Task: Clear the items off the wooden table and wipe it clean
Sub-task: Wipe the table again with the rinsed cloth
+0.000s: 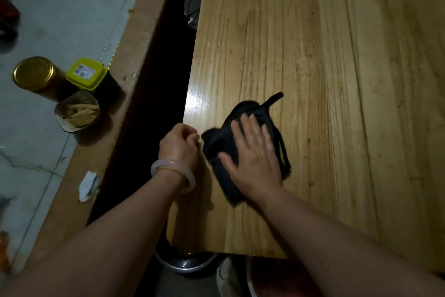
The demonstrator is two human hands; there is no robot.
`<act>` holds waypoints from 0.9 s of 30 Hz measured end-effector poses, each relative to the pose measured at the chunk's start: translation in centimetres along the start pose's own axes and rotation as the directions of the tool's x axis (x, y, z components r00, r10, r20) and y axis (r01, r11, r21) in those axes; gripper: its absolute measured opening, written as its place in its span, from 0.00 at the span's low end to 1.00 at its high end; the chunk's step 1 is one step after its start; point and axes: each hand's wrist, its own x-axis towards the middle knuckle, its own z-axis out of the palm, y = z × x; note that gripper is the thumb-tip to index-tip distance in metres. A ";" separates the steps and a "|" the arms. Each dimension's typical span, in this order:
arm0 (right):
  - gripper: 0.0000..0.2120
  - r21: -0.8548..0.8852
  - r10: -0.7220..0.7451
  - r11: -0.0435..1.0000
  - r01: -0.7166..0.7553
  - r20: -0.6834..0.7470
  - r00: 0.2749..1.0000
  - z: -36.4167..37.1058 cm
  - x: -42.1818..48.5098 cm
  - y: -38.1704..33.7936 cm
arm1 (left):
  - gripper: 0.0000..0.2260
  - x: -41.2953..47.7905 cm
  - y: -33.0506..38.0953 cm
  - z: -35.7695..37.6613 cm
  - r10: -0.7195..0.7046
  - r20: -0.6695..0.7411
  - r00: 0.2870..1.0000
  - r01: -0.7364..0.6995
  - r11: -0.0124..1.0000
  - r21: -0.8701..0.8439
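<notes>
Nearest, the right hand (252, 154) is laid flat on a black cloth (243, 149), fingers (243, 125) straight and spread, pressing it onto the wooden surface (313, 80) close to the left edge. Just beside it, the left hand (179, 145) is seen at that edge with fingers curled into a fist; nothing is visibly held in it. No items are seen on the visible part of the surface, so clearing is judged done and wiping under way, with most of the far boards possibly left. Farther left, on the floor, an open container of pale sticks (78, 111), a yellow-lidded tub (86, 73) and a gold-lidded jar (33, 72) are grouped; the contents of the latter two are hidden.
</notes>
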 end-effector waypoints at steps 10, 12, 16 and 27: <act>0.31 0.049 -0.569 0.819 0.572 0.207 0.796 1.8 -6.2 -0.2 | 0.04 0.3 -0.1 -0.1 -0.037 0.075 0.996 0.032 0.997 0.063; 0.30 0.036 -0.573 0.815 0.579 0.204 0.794 1.4 -4.3 0.4 | 0.04 0.7 -0.2 -0.2 -0.046 0.084 0.995 0.040 0.997 0.070; 0.31 0.020 -0.388 0.922 0.388 0.086 0.918 0.1 0.1 0.8 | 0.04 1.1 -0.6 -0.8 -0.085 0.041 0.996 0.083 0.996 0.032; 0.26 0.194 -0.003 0.981 0.014 -0.057 0.998 0.8 2.4 -4.4 | 0.05 0.4 -2.7 -4.5 -0.046 -0.051 0.998 0.043 0.997 -0.064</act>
